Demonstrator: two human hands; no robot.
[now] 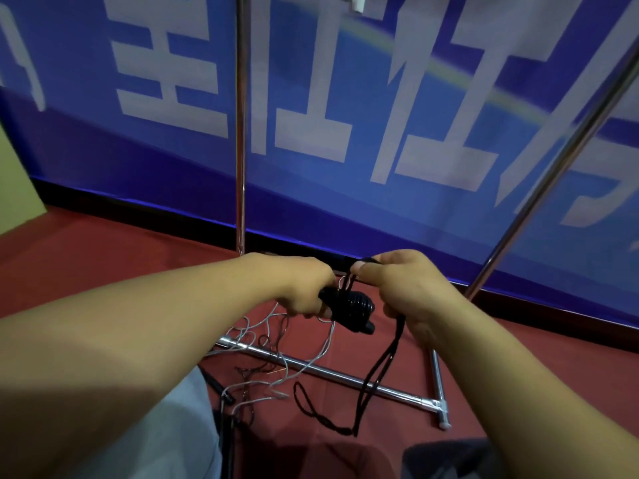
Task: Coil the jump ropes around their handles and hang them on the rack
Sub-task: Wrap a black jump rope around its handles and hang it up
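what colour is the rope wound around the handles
Black, best seen in the head view: the coiled rope wraps the black handles, its loose end hanging below.

We seem to be in a sports hall: red floor (103,257), blue printed banner (345,98), metal rack (241,133).

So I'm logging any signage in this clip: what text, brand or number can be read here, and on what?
Blue banner behind the rack: large white characters, cropped by the frame and blurred, not readable.
Black jump rope handles held in the hands: no label or brand visible.
Nothing else carries text or numbers.
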